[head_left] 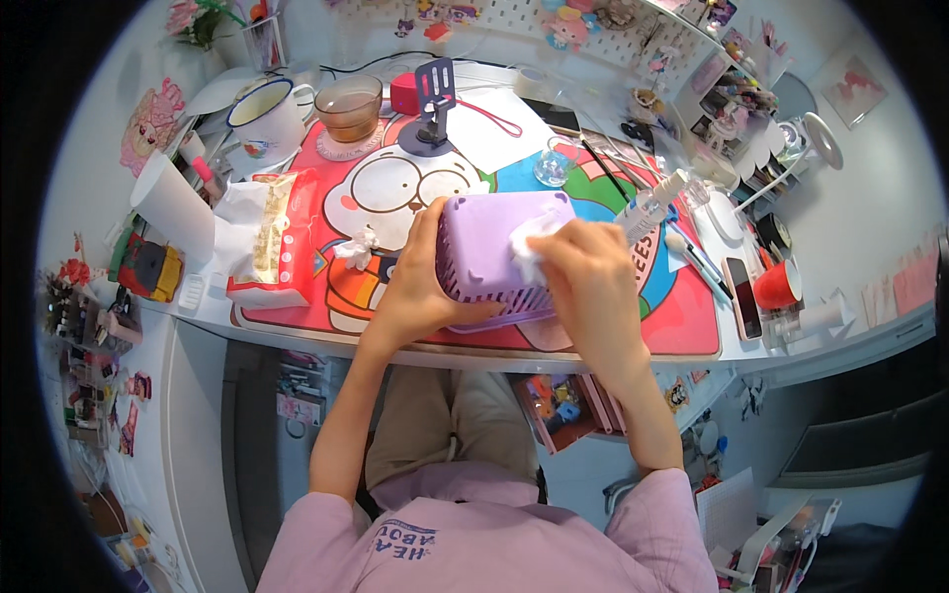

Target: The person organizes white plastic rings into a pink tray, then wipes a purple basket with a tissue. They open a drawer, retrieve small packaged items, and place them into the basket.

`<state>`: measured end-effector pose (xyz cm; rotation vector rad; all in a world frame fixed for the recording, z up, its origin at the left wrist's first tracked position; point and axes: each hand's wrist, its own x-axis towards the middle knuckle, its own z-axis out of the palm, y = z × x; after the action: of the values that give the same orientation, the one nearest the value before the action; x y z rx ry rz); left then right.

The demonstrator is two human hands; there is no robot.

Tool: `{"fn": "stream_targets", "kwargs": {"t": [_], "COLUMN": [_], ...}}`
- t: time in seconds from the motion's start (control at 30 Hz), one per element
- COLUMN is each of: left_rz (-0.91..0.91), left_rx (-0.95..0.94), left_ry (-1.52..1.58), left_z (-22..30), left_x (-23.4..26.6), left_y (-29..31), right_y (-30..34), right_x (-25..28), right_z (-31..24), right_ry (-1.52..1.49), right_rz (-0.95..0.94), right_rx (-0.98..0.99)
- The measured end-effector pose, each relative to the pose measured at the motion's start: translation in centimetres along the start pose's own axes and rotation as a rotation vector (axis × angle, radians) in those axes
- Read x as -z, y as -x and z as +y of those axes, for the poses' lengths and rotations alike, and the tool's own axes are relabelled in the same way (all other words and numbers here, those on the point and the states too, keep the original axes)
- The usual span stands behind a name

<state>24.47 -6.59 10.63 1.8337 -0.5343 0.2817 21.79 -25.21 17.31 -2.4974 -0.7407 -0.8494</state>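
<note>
A purple plastic basket (484, 222) with slotted sides is tilted bottom up over the near part of the desk mat. My left hand (410, 287) grips its left side, the thumb along the lower edge and the fingers up the side. In my right hand (588, 272) is a crumpled white tissue (529, 247), pinched and pressed against the basket's flat bottom near its right end. Another crumpled tissue (357, 248) lies on the mat to the left of the basket. Further left stands a red and white tissue pack (277, 242).
Behind the basket are a dark phone stand (432, 109), a glass bowl (348, 107) and a white enamel mug (265, 121). To the right stand a clear spray bottle (647, 206), a phone (741, 296) and a red cup (776, 286). A drawer (568, 410) sticks out below the desk edge.
</note>
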Motion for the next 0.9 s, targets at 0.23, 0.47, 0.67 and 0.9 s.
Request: {"fn": "stream_targets", "kwargs": {"t": [0.23,0.47,0.67,0.9], "left_rz": [-0.006,0.002,0.013,0.016], "left_rx": [0.007,0.001,0.002,0.014], "left_ry": [-0.068,-0.079,-0.078,-0.072], "left_z": [0.4,0.0,-0.3,-0.4], "left_x": [0.0,-0.1,-0.2,-0.4], "left_y": [0.0,0.0,0.1,-0.1], "right_y": [-3.0,0.2,-0.4,-3.0], "right_x": [-1.4,2.3,4.1,-1.3], "right_z": [3.9,5.2,4.2,5.2], "right_ry": [0.024,0.150,-0.008,-0.145], "right_rz": [0.007,-0.285,0.062,-0.004], "right_rx": [-0.068,-0.340,-0.288,-0.075]}}
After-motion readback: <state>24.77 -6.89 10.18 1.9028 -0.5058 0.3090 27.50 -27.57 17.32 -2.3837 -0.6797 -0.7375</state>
